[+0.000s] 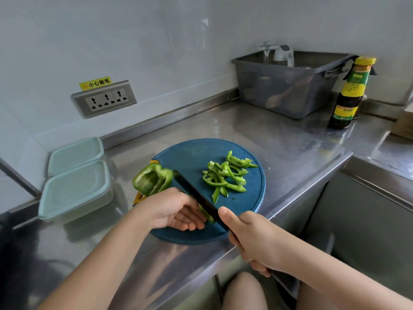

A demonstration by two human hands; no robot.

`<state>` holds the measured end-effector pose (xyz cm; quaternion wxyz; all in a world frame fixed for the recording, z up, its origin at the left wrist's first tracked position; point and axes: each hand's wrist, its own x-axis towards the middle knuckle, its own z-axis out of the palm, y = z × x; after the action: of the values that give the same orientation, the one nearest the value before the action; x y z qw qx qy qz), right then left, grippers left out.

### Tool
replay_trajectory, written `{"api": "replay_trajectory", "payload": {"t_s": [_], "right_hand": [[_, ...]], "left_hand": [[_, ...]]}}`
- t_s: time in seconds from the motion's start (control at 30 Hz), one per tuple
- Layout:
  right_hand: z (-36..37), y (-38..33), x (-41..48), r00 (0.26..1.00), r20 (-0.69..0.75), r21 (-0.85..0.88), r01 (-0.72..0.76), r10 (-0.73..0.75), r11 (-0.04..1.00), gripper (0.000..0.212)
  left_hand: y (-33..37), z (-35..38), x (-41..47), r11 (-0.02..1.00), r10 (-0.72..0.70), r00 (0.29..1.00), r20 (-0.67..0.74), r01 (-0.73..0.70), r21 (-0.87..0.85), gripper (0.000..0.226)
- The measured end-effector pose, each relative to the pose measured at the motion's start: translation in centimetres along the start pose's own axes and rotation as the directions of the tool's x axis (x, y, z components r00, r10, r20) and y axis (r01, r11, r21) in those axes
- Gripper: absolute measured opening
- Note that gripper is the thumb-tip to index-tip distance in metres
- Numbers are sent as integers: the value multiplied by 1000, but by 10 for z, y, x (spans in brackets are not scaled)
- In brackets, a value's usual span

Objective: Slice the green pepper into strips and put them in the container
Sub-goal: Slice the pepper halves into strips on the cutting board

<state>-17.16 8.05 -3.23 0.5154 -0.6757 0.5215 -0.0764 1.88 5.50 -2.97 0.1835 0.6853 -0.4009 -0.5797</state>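
1. We see the left hand (176,211) on the near part of a round dark-blue cutting board (192,153). Its fingers are curled down onto a pepper piece (206,215), holding it against the board; most of that piece is hidden beneath them.
2. The right hand (252,240) is wrapped tightly round the handle of a knife (194,193), with the thumb laid along the side near the blade's base. The dark blade runs away from us, close against the left fingertips, its edge down on the pepper piece.
3. A larger pepper half (153,179), hollow side up, lies at the board's left edge just beyond the left hand, partly overhanging the board's rim.
4. The cut strips (225,175) lie in a loose pile on the right side of the board, apart from the blade.
5. The container (76,189), clear with a pale green lid on it, stands on the steel counter (279,142) left of the board. Touching its far side is a second pale green item (76,155); we cannot tell whether it is a box or only a lid.
6. Further back we see a grey plastic tub (288,88) against the wall, a sauce bottle (350,92) with a yellow cap just right of it, and a triple wall socket (105,99) under a yellow label (95,83).
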Motion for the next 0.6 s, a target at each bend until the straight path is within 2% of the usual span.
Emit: {"api": "replay_trajectory", "payload": {"t_s": [0.23,0.43,0.6], "right_hand": [[2,-1,8,1000,20,-57,-8,9,998,58],[-6,-7,9,993,103,46,-62,57,997,56],[-2,-16,15,992,74,-58,-95,99,994,56]], "left_hand": [[2,-1,-1,1000,6,1000,15,-6,6,27],[1,-3,1,1000,9,999,39,-10,16,27],[1,-4,3,1000,24,998,53,-25,16,27]]}}
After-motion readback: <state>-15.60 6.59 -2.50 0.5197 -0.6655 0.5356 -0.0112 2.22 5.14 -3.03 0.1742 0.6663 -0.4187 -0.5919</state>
